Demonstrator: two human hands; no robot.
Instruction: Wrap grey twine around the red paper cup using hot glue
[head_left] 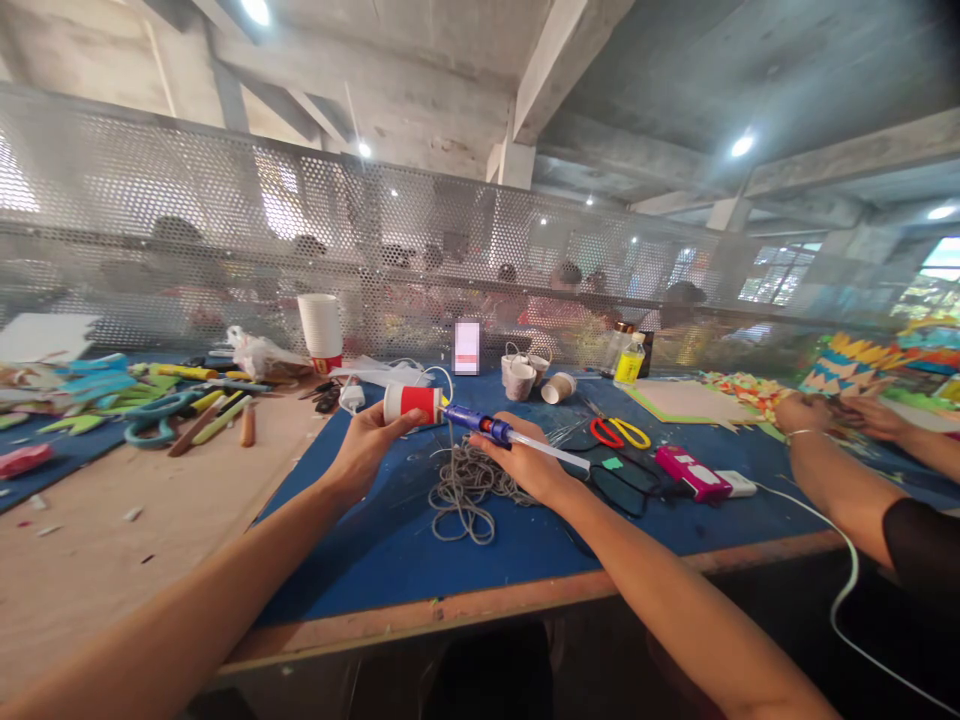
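A red and white paper cup [414, 402] lies sideways in my left hand [365, 445], its fingers wrapped round the lower side. My right hand [525, 458] is closed on a blue glue gun [480, 424], with a clear glue stick [551, 451] jutting from its back end. The gun's yellow nozzle points left at the cup's right end; whether they touch I cannot tell. Grey cord [469, 485] lies in a loose heap on the blue table mat [360, 560] below my hands.
Wrapped cups [519, 378], red and yellow scissors [620, 433], a pink box [691, 473] and a yellow bottle [630, 360] stand or lie to the right. Cup stack [320, 325] and tools [217, 415] are left. Another person's hands [810, 415] work at far right. Perforated screen [420, 240] behind.
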